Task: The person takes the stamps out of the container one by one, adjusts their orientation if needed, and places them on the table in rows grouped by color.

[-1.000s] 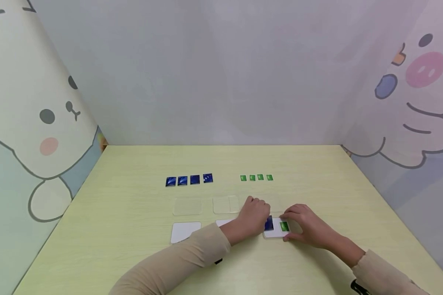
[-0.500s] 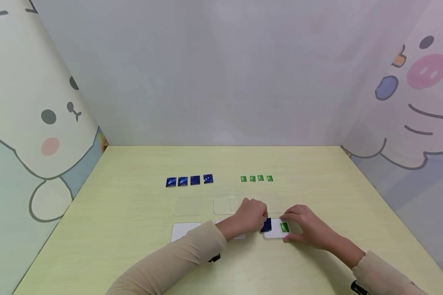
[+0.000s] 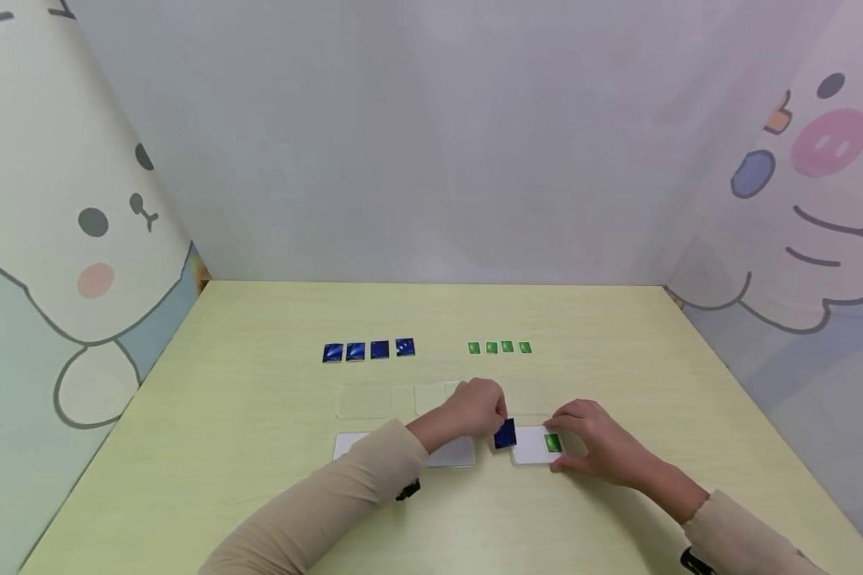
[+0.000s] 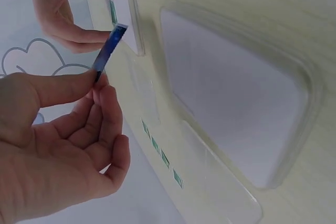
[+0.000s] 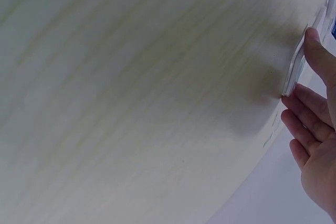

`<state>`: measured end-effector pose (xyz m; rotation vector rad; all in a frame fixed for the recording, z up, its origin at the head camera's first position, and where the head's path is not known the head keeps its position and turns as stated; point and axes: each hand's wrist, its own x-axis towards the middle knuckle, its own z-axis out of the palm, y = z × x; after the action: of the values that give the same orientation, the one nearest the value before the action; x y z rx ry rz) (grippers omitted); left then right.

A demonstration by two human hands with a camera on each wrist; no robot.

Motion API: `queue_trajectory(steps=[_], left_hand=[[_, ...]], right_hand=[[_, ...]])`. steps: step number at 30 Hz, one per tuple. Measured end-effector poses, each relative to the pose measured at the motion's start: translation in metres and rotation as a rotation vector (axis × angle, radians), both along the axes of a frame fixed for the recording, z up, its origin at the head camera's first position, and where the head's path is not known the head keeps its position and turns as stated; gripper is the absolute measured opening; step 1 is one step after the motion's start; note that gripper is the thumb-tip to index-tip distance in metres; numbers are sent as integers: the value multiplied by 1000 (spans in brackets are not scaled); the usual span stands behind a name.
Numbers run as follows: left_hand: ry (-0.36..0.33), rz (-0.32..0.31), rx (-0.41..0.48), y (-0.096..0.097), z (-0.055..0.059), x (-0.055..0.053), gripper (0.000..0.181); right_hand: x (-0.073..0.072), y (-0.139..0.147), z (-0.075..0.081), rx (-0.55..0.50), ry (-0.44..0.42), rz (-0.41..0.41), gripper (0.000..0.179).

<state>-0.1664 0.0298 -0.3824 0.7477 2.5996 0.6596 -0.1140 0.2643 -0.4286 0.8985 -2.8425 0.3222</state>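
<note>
Between thumb and fingertip, my left hand (image 3: 471, 409) pinches a small dark blue square sticker (image 3: 505, 434), just left of a flat white case (image 3: 535, 455). In the left wrist view the blue sticker (image 4: 109, 48) shows nearly edge-on, raised off the table. My right hand (image 3: 600, 447) holds that white case by its right end, thumb at the near edge and fingers at the far edge. A small green sticker (image 3: 553, 442) lies on the case's right part. In the right wrist view only the side of the case (image 5: 296, 64) shows between thumb and fingers.
Two more white cases lie left, one (image 3: 451, 454) nearer, another (image 3: 348, 444) partly behind my left sleeve. Clear lids (image 3: 365, 402) lie in a row behind them. Farther back are several blue squares (image 3: 379, 350) and several green stickers (image 3: 492, 348).
My left hand has moved left with the blue sticker, from over the white case's left part to beside it. The right hand has stayed on the case.
</note>
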Motion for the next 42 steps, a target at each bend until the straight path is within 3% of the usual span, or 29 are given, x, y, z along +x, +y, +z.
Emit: queue_trajectory(steps=[20, 25, 36, 42], left_hand=[[-71, 55, -98, -25, 9, -17, 16], [-71, 45, -114, -31, 10, -21, 13], [-122, 18, -137, -47, 16, -22, 43], [-141, 17, -124, -56, 17, -24, 47]], right_hand=[[0, -1, 4, 7, -32, -15, 48], [0, 0, 3, 2, -21, -8, 49], [0, 1, -1, -1, -7, -1, 50], [1, 1, -1, 3, -19, -11, 50]])
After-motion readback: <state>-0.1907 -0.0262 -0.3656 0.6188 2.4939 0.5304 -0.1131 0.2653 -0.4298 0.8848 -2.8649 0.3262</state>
